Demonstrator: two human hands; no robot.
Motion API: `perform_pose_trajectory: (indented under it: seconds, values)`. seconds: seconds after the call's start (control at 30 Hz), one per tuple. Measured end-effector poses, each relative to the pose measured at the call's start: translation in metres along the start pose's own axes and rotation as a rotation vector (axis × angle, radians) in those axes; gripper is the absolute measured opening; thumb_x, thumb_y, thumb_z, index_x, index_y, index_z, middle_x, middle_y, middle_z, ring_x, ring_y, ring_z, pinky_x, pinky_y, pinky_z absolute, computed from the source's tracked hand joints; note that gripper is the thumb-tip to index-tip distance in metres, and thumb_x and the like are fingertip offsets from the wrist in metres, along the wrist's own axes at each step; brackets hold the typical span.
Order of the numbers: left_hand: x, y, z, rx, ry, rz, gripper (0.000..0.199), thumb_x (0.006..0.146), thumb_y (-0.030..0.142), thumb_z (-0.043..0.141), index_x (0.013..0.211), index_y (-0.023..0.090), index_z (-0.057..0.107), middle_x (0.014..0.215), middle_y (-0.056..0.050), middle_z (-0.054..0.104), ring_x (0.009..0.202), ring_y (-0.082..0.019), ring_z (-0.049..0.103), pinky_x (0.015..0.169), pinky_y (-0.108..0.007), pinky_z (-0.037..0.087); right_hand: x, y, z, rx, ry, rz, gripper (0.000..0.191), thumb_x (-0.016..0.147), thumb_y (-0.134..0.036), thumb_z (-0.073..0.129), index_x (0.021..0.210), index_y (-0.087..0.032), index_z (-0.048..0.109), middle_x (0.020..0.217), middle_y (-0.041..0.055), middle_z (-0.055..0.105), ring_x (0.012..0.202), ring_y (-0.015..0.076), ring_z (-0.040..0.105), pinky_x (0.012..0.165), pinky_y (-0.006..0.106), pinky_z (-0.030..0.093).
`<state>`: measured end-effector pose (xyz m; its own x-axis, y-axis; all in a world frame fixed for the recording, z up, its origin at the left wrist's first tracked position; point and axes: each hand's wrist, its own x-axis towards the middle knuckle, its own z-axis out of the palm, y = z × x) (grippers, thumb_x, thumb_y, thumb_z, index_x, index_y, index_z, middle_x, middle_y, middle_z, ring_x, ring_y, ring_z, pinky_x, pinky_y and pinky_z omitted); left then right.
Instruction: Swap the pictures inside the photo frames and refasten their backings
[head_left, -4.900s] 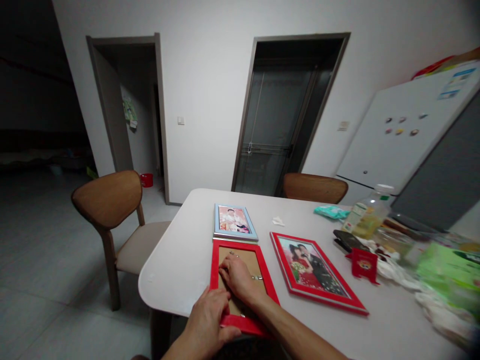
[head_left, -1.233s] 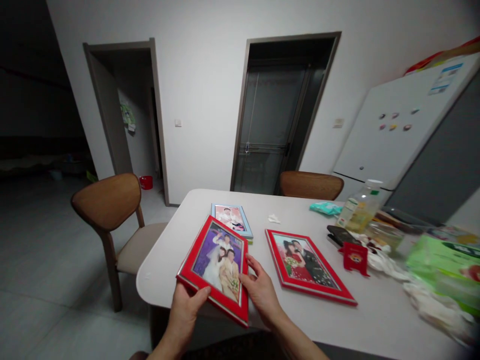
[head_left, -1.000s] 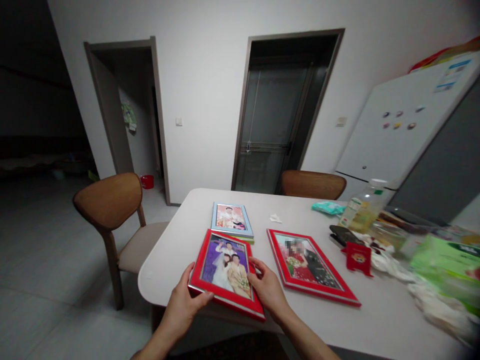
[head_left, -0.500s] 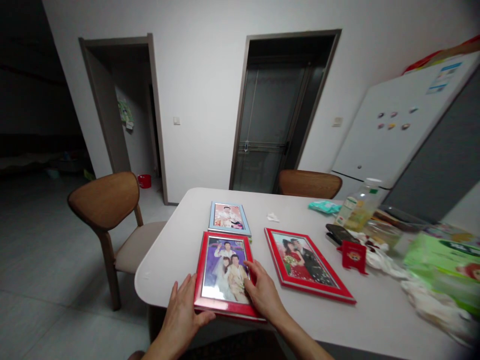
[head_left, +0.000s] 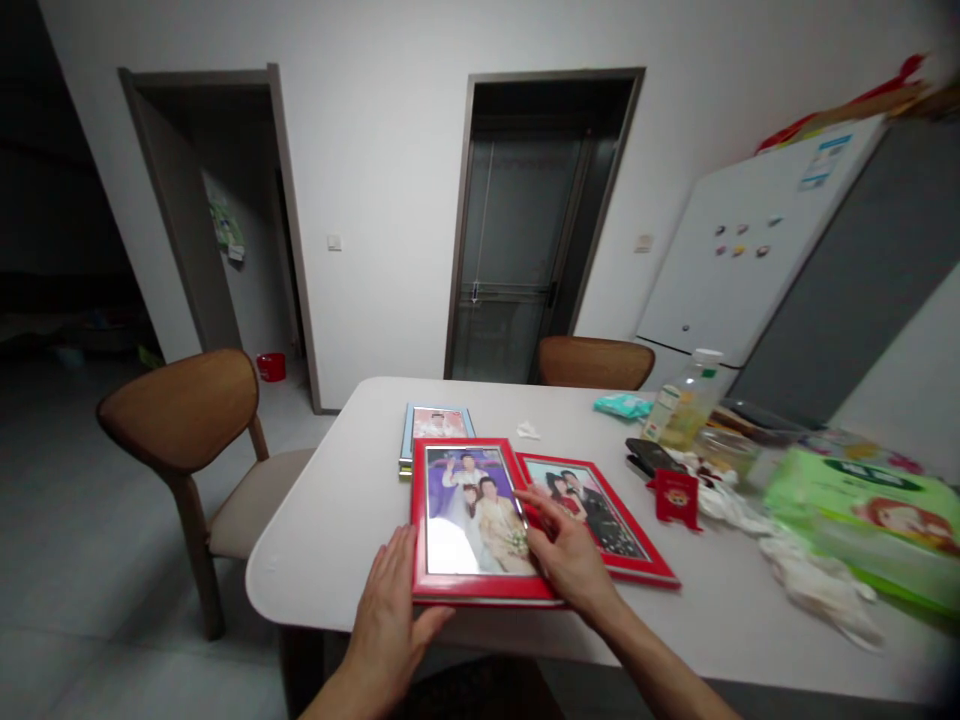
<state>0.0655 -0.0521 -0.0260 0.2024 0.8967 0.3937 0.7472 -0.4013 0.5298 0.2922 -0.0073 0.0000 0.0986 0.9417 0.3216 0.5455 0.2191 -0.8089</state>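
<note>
Between my hands is a red photo frame point(head_left: 480, 588) with a picture of three people in it. My left hand point(head_left: 390, 610) holds its left edge, thumb at the lower left corner. My right hand point(head_left: 566, 545) grips the right edge, fingers reaching over the rim onto the picture's side. This frame overlaps the left part of a second red photo frame point(head_left: 637, 565) on the table. Behind it, a light blue photo frame point(head_left: 407, 440) lies on top of something with a yellowish edge; its near right part is hidden.
On the white table point(head_left: 330, 520) are a crumpled tissue point(head_left: 528, 430), a teal packet point(head_left: 622, 405), a bottle point(head_left: 686, 400), a black phone-like object point(head_left: 651, 458), a small red stand point(head_left: 677, 498) and a green tissue pack point(head_left: 862, 510). Wooden chairs point(head_left: 180, 410) stand around it.
The red photo frame in my hands has moved right, away from the blue frame and over the second red frame's left side. My view has shifted slightly to the right.
</note>
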Motion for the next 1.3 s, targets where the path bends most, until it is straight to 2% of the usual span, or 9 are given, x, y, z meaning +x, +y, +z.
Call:
perform_pose_trajectory:
  seconds: [0.07, 0.13, 0.27, 0.4, 0.67, 0.83, 1.03, 1.17, 1.3]
  values:
    - [0.017, 0.022, 0.008, -0.038, -0.037, 0.021, 0.066, 0.069, 0.026, 0.055, 0.127, 0.011, 0.027, 0.131, -0.017, 0.035, 0.122, -0.028, 0.029, 0.099, -0.047, 0.026, 0.013, 0.003, -0.028, -0.031, 0.041, -0.001, 0.045, 0.061, -0.017, 0.043, 0.104, -0.018, 0.058, 0.116, 0.0073, 0.052, 0.109, 0.0208, 0.045, 0.09, 0.033, 0.035]
    - [0.036, 0.043, 0.021, -0.076, -0.086, 0.026, 0.066, 0.07, 0.027, 0.054, 0.127, 0.009, 0.027, 0.132, -0.017, 0.035, 0.122, -0.028, 0.029, 0.1, -0.047, 0.024, 0.025, 0.01, -0.054, -0.04, 0.031, 0.066, 0.048, 0.059, -0.018, 0.043, 0.105, -0.017, 0.057, 0.102, 0.0066, 0.059, 0.081, 0.0174, 0.057, 0.067, 0.026, 0.044]
    - [0.065, 0.075, 0.054, -0.114, -0.194, 0.033, 0.065, 0.072, 0.03, 0.052, 0.127, 0.006, 0.027, 0.133, -0.017, 0.033, 0.123, -0.028, 0.028, 0.102, -0.043, 0.021, 0.041, 0.037, -0.094, -0.053, 0.022, 0.228, 0.052, 0.057, -0.017, 0.041, 0.107, -0.013, 0.055, 0.065, 0.0007, 0.061, 0.039, 0.007, 0.039, 0.037, 0.019, 0.027]
    - [0.083, 0.094, 0.084, -0.084, -0.269, 0.035, 0.065, 0.073, 0.028, 0.052, 0.128, 0.006, 0.025, 0.132, -0.016, 0.033, 0.123, -0.027, 0.028, 0.102, -0.04, 0.02, 0.046, 0.068, -0.115, -0.052, 0.056, 0.266, 0.051, 0.056, -0.015, 0.041, 0.105, -0.012, 0.056, 0.052, -0.0028, 0.055, 0.037, 0.0068, 0.036, 0.038, 0.018, 0.024]
    - [0.089, 0.092, 0.102, -0.05, -0.353, 0.062, 0.062, 0.07, 0.026, 0.053, 0.126, 0.007, 0.031, 0.129, -0.014, 0.041, 0.117, -0.023, 0.038, 0.098, -0.033, 0.029, 0.046, 0.109, -0.116, -0.139, 0.052, 0.318, 0.048, 0.058, -0.012, 0.041, 0.102, -0.014, 0.058, 0.08, 0.0034, 0.065, 0.067, 0.0156, 0.058, 0.06, 0.024, 0.043]
    - [0.103, 0.052, 0.081, 0.052, -0.329, 0.039, 0.064, 0.073, 0.031, 0.05, 0.128, 0.009, 0.027, 0.135, -0.013, 0.03, 0.124, -0.022, 0.027, 0.101, -0.034, 0.023, 0.051, 0.075, -0.089, -0.416, 0.203, 0.099, 0.036, 0.063, -0.015, 0.044, 0.095, -0.016, 0.061, 0.106, 0.01, 0.058, 0.102, 0.0223, 0.05, 0.09, 0.034, 0.035]
    - [0.149, -0.01, 0.051, 0.255, -0.253, -0.092, 0.064, 0.07, 0.028, 0.053, 0.125, 0.008, 0.028, 0.136, -0.019, 0.025, 0.126, -0.029, 0.018, 0.1, -0.048, 0.015, 0.04, 0.014, -0.002, -0.21, -0.082, -0.221, 0.038, 0.068, -0.018, 0.042, 0.103, -0.015, 0.057, 0.115, 0.0104, 0.053, 0.108, 0.0194, 0.046, 0.095, 0.037, 0.033]
    - [0.16, -0.027, 0.039, 0.309, -0.264, -0.048, 0.063, 0.063, 0.024, 0.06, 0.12, 0.014, 0.035, 0.133, -0.014, 0.034, 0.124, -0.027, 0.023, 0.099, -0.045, 0.019, 0.036, 0.01, 0.05, -0.146, -0.133, -0.173, 0.047, 0.064, -0.015, 0.046, 0.11, -0.01, 0.051, 0.117, 0.0131, 0.051, 0.11, 0.0204, 0.045, 0.096, 0.035, 0.031]
    - [0.15, -0.025, 0.032, 0.298, -0.238, -0.014, 0.055, 0.063, 0.019, 0.058, 0.115, 0.018, 0.041, 0.127, -0.01, 0.041, 0.118, -0.027, 0.032, 0.096, -0.041, 0.025, 0.047, 0.023, 0.071, 0.048, 0.004, 0.108, 0.054, 0.064, -0.021, 0.047, 0.117, -0.009, 0.045, 0.106, 0.0143, 0.057, 0.097, 0.0228, 0.054, 0.085, 0.036, 0.04]
